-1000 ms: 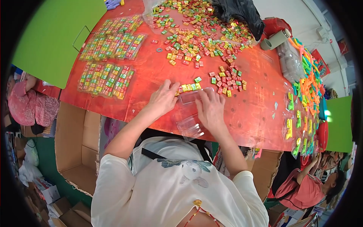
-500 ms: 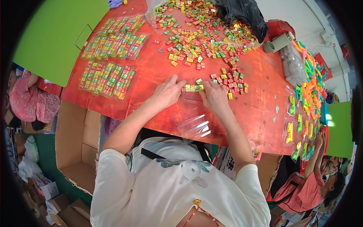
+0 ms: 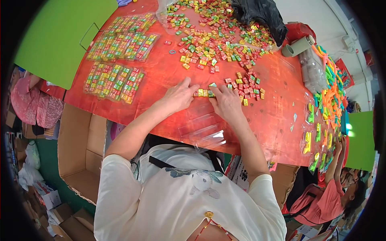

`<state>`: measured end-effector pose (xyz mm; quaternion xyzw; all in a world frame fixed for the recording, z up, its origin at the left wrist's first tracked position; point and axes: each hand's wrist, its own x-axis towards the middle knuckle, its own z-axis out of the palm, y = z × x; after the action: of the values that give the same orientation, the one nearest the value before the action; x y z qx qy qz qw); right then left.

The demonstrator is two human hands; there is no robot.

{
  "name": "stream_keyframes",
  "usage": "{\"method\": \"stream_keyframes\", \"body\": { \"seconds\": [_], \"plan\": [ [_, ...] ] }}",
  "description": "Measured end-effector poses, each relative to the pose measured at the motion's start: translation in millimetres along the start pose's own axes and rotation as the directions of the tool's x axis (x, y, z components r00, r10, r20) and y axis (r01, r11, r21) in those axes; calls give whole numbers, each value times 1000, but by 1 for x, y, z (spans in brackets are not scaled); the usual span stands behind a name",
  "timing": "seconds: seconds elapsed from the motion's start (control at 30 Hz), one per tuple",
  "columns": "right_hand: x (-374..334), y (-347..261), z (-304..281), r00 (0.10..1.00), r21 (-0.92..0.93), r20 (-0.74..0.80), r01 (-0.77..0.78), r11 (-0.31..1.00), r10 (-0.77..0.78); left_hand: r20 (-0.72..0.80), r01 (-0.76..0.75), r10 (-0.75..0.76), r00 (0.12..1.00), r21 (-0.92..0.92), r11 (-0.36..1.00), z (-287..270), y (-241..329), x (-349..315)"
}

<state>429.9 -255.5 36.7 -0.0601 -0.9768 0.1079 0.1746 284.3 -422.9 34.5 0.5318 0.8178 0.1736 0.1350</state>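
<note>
Left hand and right hand flank a block row

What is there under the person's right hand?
A row of small blocks runs up to the right hand, on the red table. Whatever the palm covers cannot be seen.
</note>
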Motion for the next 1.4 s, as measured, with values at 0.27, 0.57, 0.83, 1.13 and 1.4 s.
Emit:
{"method": "stream_keyframes", "body": {
  "seconds": [0.27, 0.57, 0.83, 1.13, 1.4],
  "plan": [
    [8, 10, 14, 998, -114, 68, 7, 993, 1, -74, 21, -17, 997, 48, 999, 8, 2, 3],
    [11, 14, 17, 999, -58, 36, -18, 998, 21, -99, 31, -28, 995, 31, 999, 8, 4, 5],
    [17, 30, 21, 994, -78, 71, 93, 993, -87, -75, 71, -66, 995, 60, 996, 8, 6, 8],
    [24, 30, 18, 995, -20, 76, 66, 998, -65, -71, 94, -89, 994, 68, 993, 9, 6, 9],
    [24, 30, 21, 1000, 51, 2, 25, 998, -25, -79, 100, -94, 992, 72, 992, 10, 6, 11]
  ]
}}
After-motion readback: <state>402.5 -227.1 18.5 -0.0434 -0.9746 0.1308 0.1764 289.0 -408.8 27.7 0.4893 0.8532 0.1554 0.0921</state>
